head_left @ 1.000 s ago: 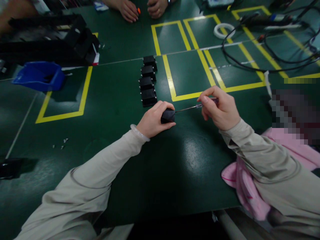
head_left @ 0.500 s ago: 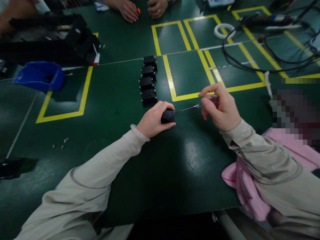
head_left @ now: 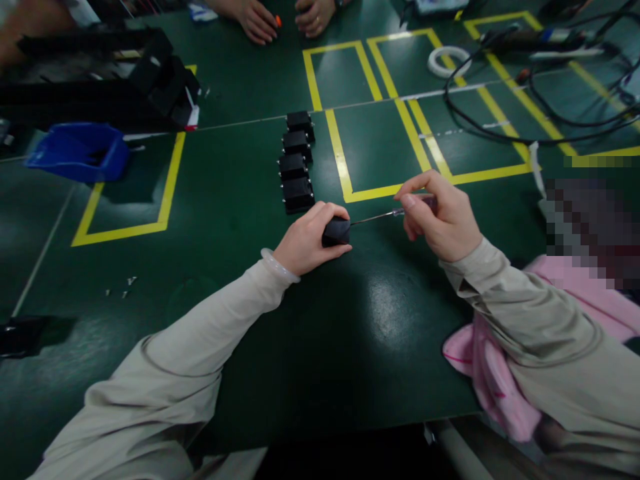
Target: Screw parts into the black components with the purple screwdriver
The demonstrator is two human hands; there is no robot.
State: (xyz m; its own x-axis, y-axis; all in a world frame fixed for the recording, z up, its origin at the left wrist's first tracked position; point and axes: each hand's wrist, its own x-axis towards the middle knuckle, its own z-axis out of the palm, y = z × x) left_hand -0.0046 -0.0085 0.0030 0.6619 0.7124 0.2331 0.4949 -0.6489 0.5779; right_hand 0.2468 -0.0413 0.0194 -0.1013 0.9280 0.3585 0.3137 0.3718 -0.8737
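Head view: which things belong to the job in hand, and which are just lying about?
Belonging: black block in left hand; screwdriver in right hand; probably row of black blocks, small screws.
Lying about, it seems: blue bin; tape roll; black cable; pink cloth.

The dark green desk [head_left: 300, 360] with a smooth, shiny surface carries yellow tape outlines [head_left: 373, 195]. Near its middle lie four small black blocks [head_left: 299, 193] in one row. On the left there is an open blue plastic bin [head_left: 80, 153], partly over a yellow outline, and, nearer, a few small metal screws [head_left: 126, 293]. At the far right a white ring-shaped roll [head_left: 449, 62] lies flat, and beside it a looped black cable [head_left: 493, 133].
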